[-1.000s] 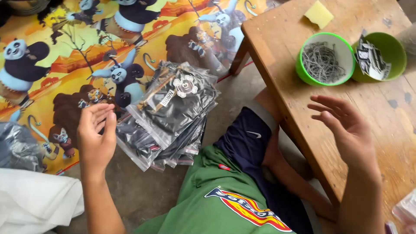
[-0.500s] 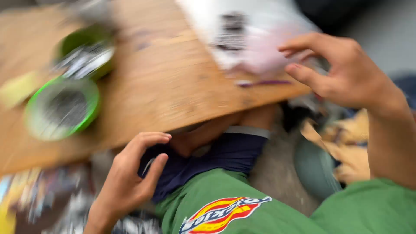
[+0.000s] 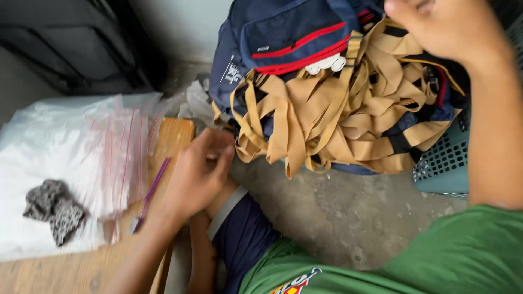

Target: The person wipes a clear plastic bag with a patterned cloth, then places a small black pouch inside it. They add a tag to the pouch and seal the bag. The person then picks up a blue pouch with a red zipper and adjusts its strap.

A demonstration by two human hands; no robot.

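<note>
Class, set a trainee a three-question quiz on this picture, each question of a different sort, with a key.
1. True or false: the left hand grips the purple pen.
2. What lies heaped on the navy backpack? A tan straps, B green bowls, C white towels.
3. Fill in: the clear zip bags rest on a ____ table.

Key: 1 false, the pen lies on the table beside the hand. 2 A, the tan straps, below the right hand. 3 wooden.
</note>
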